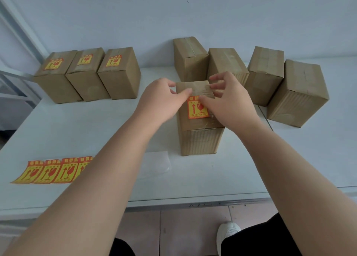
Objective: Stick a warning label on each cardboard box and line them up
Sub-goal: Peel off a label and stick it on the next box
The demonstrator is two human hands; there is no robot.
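Note:
A cardboard box (pixel 200 137) stands upright in the middle of the white table (pixel 96 132). An orange and yellow warning label (pixel 197 110) lies on its top. My left hand (pixel 162 101) rests on the top's left edge, thumb at the label's upper corner. My right hand (pixel 229 101) lies over the right side, thumb pressing on the label, fingers spread. Three labelled boxes (pixel 87 76) stand side by side at the back left. Several unlabelled boxes (pixel 264 76) stand at the back right.
A strip of several spare labels (pixel 50 171) lies at the front left of the table. Beside it sits a clear backing sheet (pixel 156 164). A wall runs behind the boxes. Below the table edge I see tiled floor and a white shoe (pixel 228 234).

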